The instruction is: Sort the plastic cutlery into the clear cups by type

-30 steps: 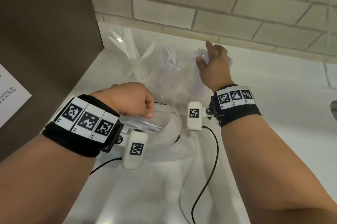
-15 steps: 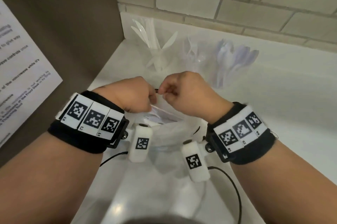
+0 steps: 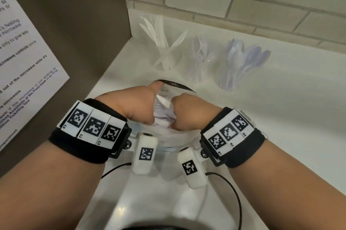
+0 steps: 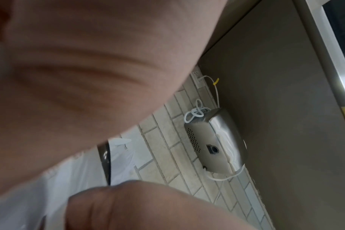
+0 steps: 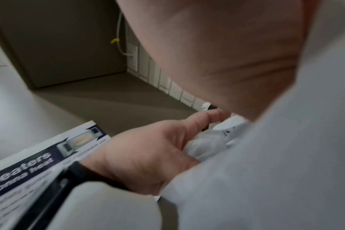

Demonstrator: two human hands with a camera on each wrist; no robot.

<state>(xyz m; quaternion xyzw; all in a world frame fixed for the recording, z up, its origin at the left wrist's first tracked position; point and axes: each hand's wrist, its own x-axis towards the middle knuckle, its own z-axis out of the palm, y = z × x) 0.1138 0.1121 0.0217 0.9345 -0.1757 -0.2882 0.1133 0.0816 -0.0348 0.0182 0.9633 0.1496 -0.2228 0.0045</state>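
Three clear cups stand by the brick wall: the knife cup on the left, the fork cup in the middle, the spoon cup on the right. In front of them lies a clear plastic bag with white cutlery showing in its mouth. My left hand grips the bag's left edge; the right wrist view shows this left hand bunching the plastic. My right hand has its fingers curled over the right edge of the mouth; their tips are hidden.
The white counter runs to the right. A brown panel with a printed notice closes off the left side. A steel dispenser hangs on the brick wall. Wrist camera cables trail toward me.
My right hand came back from the spoon cup to the bag's mouth. Both hands now hold the mouth, spread a little wider than half a second ago. The camera tilted down.
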